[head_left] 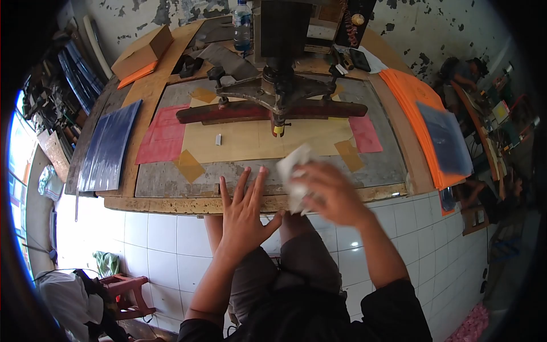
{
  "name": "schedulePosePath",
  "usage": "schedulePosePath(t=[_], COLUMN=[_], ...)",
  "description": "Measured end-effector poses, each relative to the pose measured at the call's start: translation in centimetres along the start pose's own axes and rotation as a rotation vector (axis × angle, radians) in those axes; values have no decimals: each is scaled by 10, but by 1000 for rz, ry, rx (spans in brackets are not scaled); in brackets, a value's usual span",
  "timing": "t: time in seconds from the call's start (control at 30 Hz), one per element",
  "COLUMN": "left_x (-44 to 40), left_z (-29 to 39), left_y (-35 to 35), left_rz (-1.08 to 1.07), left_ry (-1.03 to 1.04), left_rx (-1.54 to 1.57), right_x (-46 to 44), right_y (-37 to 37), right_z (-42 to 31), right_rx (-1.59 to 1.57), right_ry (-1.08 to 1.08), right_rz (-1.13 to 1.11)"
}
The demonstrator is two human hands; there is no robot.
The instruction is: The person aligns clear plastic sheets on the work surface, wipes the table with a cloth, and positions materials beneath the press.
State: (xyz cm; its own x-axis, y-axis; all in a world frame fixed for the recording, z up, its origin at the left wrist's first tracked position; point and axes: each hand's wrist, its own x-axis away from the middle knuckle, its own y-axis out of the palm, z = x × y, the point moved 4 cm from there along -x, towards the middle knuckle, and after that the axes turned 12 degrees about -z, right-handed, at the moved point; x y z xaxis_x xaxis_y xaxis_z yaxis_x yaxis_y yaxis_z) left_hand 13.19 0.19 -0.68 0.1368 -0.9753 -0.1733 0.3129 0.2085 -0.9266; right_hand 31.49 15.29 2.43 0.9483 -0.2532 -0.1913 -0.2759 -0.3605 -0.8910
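My right hand (333, 194), slightly blurred, is closed on a crumpled white cloth (293, 165) over the front edge of the worktable (262, 203). My left hand (245, 214) lies at the same edge with its fingers spread and nothing in it. Beyond both hands, a long pale yellow sheet (228, 145) lies flat on the grey table plate, held by brown tape pieces (190, 166). Pink sheets (162, 131) sit at its two ends, and a small white piece (218, 139) rests on it. Above it stands a press head with a wide red-and-black bar (233, 113).
Blue clear plastic sheets (108, 148) lie on the table's left side. Orange sheets (410, 108) with more blue plastic (441, 137) hang over the right edge. A cardboard box (142, 51), water bottle (242, 28) and phone (359, 59) stand behind. Other people (467, 74) sit at right.
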Motion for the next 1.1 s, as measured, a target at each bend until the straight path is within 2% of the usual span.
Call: schedulePosePath(t=[0.13, 0.23, 0.27, 0.37, 0.47, 0.57, 0.67, 0.73, 0.8, 0.9, 0.93, 1.03, 1.1], left_x=[1, 0, 0, 0, 0, 1, 1, 0, 0, 0, 0, 2, -2], left_z=[4, 5, 4, 6, 6, 5, 5, 5, 6, 4, 4, 4, 3], left_y=[-1, -1, -1, -1, -3, -1, -2, -3, -2, -1, 0, -2, -2], left_rz=[24, 36, 38, 29, 6, 28, 26, -9, -39, -33, 0, 26, 19], left_ry=[8, 16, 16, 3, -10, 13, 10, -6, -21, -14, 4, 16, 10], left_rx=[18, 10, 8, 17, 25, 0, 5, 23, 37, 21, 3, 7, 21], right_x=[42, 46, 47, 20, 12, 24, 22, 4, -7, -18, -22, -30, -42], right_y=[-52, -77, -65, -32, -39, -63, -47, -24, 7, 7, -2, -8, 13], right_z=[133, 154, 151, 83, 74, 144, 142, 79, 26, 9, 26, 58, 33], right_rx=[-27, 260, 299, 218, 124, -42, 326, 306, 167, 65, 43, 268, 307], right_ry=[455, 579, 660, 263, 147, 421, 664, 486, 129, -58, -19, 379, 261], right_rz=[253, 266, 251, 86, -18, 146, 227, 171, 112, -41, 19, 216, 253])
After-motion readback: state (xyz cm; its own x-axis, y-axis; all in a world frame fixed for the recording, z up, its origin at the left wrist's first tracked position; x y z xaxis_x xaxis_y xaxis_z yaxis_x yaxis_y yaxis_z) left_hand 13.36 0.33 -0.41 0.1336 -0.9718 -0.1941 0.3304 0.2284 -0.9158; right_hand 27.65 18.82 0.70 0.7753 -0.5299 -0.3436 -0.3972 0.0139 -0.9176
